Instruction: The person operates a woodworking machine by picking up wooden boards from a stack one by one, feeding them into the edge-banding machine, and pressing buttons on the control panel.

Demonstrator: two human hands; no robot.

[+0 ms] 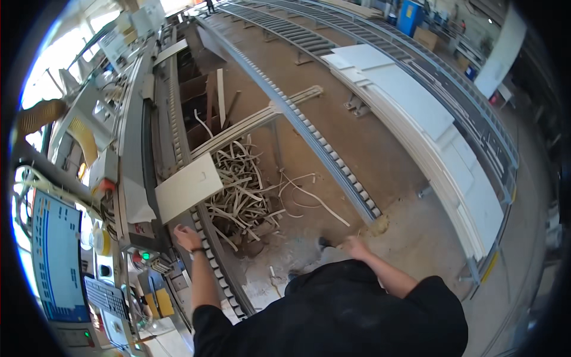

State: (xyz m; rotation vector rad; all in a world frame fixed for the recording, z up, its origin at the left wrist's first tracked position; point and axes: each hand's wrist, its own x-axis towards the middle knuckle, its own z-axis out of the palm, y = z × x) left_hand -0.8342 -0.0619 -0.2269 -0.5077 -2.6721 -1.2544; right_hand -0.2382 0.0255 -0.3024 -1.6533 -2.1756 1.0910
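Sawdust-brown workshop floor spread below me, crossed by long roller tracks. My left hand [185, 237] reached toward the near roller rail [217, 271], its grip loose and holding nothing, just short of the pale rectangular panel [189, 186]. That panel lay up and slightly right of the hand, its long axis slanting up to the right. My right hand [355, 245] hung well apart over the floor; I could not tell its grip. Beyond the panel sat a heap of pale edging strips [241, 190], then stacked white boards [416, 119] farther right.
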